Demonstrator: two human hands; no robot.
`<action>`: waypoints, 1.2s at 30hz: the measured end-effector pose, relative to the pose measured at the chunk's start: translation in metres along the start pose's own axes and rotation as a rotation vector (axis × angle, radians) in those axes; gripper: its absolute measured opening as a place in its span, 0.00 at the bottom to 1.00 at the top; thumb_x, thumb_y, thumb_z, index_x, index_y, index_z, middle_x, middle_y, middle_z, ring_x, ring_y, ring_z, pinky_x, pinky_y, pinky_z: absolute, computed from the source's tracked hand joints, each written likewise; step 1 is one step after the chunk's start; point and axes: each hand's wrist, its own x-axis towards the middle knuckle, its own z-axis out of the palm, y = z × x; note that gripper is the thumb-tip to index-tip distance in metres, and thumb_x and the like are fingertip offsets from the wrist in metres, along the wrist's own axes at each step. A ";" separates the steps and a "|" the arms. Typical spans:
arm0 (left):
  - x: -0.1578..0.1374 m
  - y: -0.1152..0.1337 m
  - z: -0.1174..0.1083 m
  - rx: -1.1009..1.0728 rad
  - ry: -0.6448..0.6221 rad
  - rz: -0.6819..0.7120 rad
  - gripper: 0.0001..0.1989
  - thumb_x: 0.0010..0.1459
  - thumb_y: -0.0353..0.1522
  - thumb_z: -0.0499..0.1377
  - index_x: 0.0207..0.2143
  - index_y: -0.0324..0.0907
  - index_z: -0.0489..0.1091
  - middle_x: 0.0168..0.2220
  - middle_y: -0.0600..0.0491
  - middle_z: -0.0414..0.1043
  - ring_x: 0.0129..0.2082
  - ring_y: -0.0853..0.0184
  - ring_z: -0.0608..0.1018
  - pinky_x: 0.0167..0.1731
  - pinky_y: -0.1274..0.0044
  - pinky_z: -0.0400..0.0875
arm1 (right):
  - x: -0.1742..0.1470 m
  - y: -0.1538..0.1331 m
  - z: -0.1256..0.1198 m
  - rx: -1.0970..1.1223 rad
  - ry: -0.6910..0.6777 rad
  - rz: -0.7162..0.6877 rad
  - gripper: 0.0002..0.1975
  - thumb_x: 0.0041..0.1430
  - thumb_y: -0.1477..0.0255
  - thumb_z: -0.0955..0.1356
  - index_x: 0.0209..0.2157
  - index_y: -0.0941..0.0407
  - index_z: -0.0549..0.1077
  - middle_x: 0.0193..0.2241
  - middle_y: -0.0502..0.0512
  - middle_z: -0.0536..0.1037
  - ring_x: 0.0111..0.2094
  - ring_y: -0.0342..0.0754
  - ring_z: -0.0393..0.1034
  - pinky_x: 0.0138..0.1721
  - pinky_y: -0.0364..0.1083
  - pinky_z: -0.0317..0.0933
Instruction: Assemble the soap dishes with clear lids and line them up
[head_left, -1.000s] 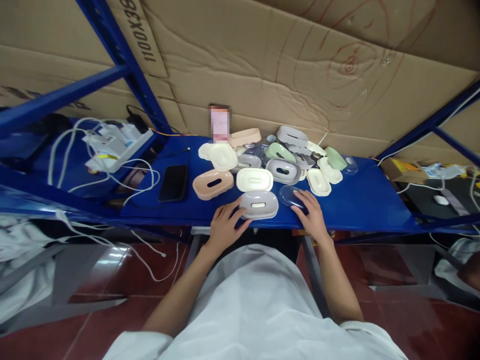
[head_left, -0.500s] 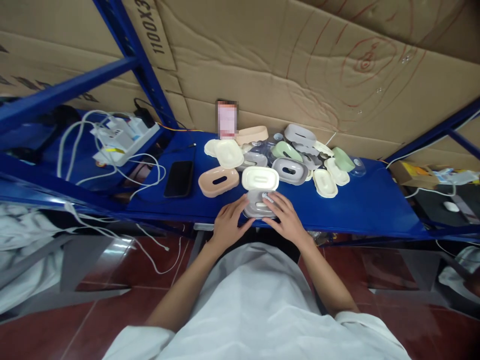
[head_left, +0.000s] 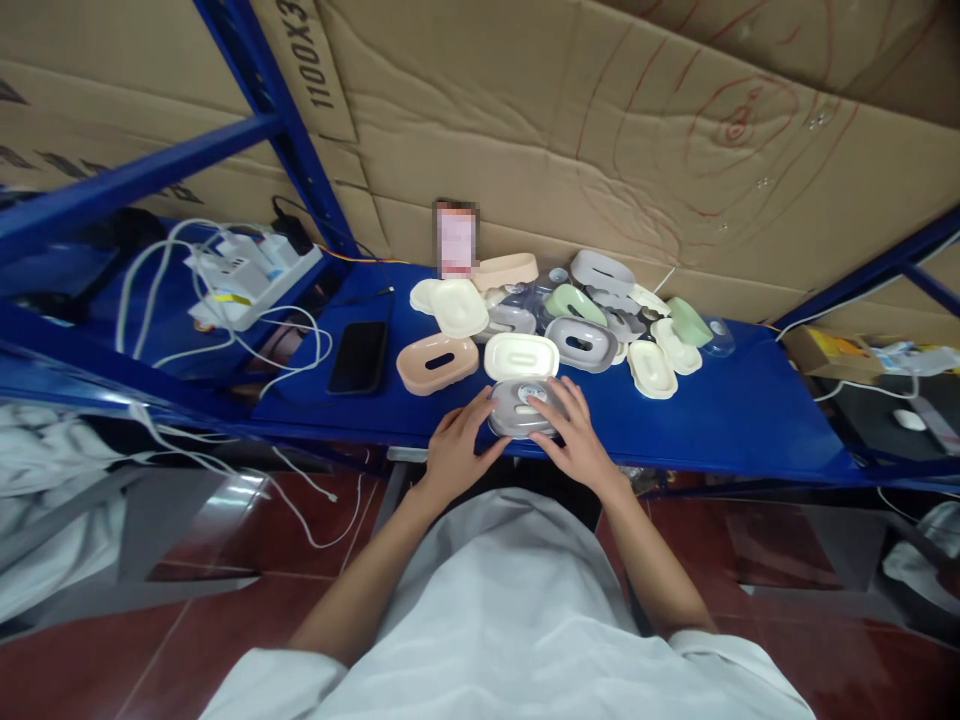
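At the near edge of the blue table (head_left: 735,415), a grey oval plastic box (head_left: 514,412) lies between my hands. It has a glossy, see-through top with a pale round sticker on it. My left hand (head_left: 456,448) holds the box's left side, fingertips on its rim and thumb at the near edge. Around the right side curls my right hand (head_left: 579,440), with a fingertip on the top near the sticker. Just beyond the box sits a cream oval tray (head_left: 520,356). A peach oval box (head_left: 437,364) with a dark slot stands to its left, a grey slotted box (head_left: 580,343) to its right.
Behind lie more cream, green and grey plastic parts in a loose heap, among them a green piece (head_left: 688,321). A dark phone (head_left: 358,357) rests at left, beside a white power strip (head_left: 259,290) with cables. A blurred-out upright screen (head_left: 456,240) leans against the cardboard.
My right hand has slid slightly to the right and its fingers have shifted, so the sticker shows more fully. My left hand stays at the box's left side.
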 end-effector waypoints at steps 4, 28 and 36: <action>0.001 0.001 -0.002 0.015 -0.014 0.007 0.28 0.71 0.43 0.62 0.69 0.47 0.62 0.68 0.41 0.70 0.63 0.55 0.79 0.59 0.64 0.75 | -0.002 0.004 -0.003 0.032 -0.026 -0.025 0.32 0.74 0.60 0.68 0.75 0.44 0.60 0.76 0.58 0.56 0.79 0.63 0.43 0.74 0.67 0.54; 0.001 -0.001 -0.004 0.002 -0.041 -0.006 0.30 0.71 0.44 0.62 0.70 0.47 0.62 0.65 0.43 0.74 0.62 0.54 0.79 0.61 0.63 0.74 | -0.009 0.003 -0.001 0.002 0.001 -0.034 0.33 0.74 0.65 0.68 0.75 0.41 0.58 0.77 0.58 0.52 0.79 0.64 0.42 0.74 0.69 0.55; 0.001 0.000 -0.004 0.045 -0.062 -0.008 0.33 0.70 0.46 0.62 0.72 0.47 0.60 0.66 0.43 0.73 0.63 0.53 0.78 0.60 0.64 0.73 | -0.008 0.008 -0.004 0.104 0.005 0.045 0.34 0.73 0.59 0.69 0.75 0.39 0.57 0.76 0.58 0.55 0.76 0.61 0.51 0.74 0.66 0.56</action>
